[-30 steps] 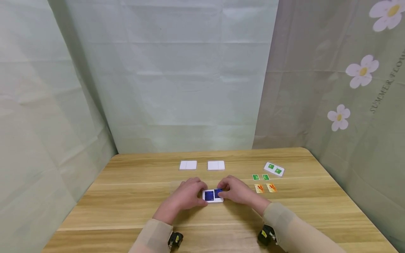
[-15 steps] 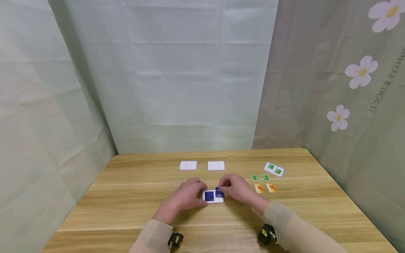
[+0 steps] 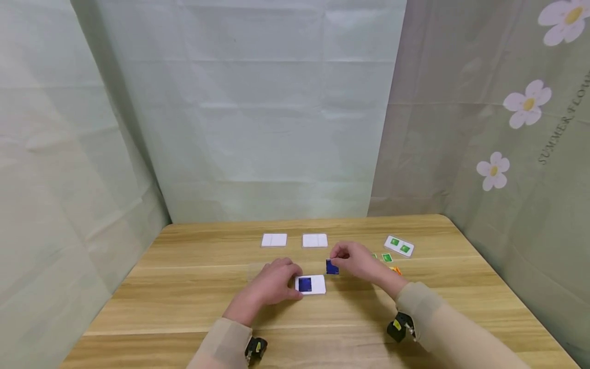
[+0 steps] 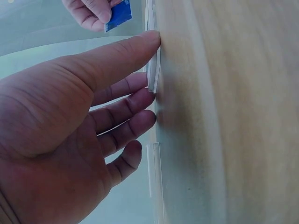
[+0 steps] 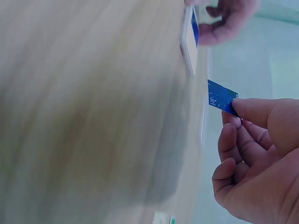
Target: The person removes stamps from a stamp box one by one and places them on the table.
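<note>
On the wooden table, my left hand (image 3: 274, 283) holds the left end of a white two-part card plate (image 3: 318, 285) between thumb and fingers. A dark blue square card (image 3: 304, 285) lies on the plate's left half; its right half shows bare white. Beyond the plate's right end, my right hand (image 3: 357, 261) pinches a second blue square card (image 3: 332, 267) by its edge. In the right wrist view, thumb and forefinger grip this blue card (image 5: 220, 97), held up off the table. The left wrist view shows my left thumb and fingertips at the plate's edge (image 4: 153, 77).
Two white plates (image 3: 274, 240) (image 3: 315, 241) lie near the table's far edge. At the right is a plate with two green squares (image 3: 399, 246). Green cards (image 3: 387, 258) and an orange card (image 3: 395, 270) are partly behind my right hand. A clear cover (image 3: 255, 270) lies left of my left hand.
My right hand has lifted the second blue card off the plate's right half and carried it away to the right and farther back. The left hand has stayed on the plate.
</note>
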A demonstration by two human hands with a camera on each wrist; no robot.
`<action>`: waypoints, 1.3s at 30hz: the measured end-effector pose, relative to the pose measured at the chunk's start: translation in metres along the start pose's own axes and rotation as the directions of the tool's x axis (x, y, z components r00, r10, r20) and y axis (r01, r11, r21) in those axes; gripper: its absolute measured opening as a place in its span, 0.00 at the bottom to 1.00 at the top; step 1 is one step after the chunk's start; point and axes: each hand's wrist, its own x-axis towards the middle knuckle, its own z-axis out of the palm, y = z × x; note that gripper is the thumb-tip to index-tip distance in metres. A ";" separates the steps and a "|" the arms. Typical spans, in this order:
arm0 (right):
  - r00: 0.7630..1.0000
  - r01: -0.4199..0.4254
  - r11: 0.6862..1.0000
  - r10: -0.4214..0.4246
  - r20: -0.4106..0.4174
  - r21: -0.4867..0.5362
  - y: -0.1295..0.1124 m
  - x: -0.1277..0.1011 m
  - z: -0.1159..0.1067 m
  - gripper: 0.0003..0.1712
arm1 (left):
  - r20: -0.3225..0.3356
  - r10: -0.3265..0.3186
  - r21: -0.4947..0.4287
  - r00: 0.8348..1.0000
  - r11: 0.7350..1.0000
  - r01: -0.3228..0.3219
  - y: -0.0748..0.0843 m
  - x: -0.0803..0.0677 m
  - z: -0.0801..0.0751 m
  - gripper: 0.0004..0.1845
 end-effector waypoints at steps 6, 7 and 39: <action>1.000 0.010 0.999 -0.011 -0.021 -0.046 0.015 0.002 -0.017 0.03 | 0.000 0.003 0.013 1.000 1.000 -0.003 -0.001 0.000 0.001 0.25; 1.000 0.011 0.999 -0.012 -0.022 -0.045 0.017 0.003 -0.020 0.03 | -0.001 0.004 0.015 1.000 1.000 -0.004 -0.001 0.000 0.001 0.25; 0.995 -0.093 0.973 0.084 -0.053 -0.212 0.057 0.026 -0.027 0.06 | 0.011 -0.025 0.011 1.000 1.000 0.024 -0.002 0.001 0.002 0.26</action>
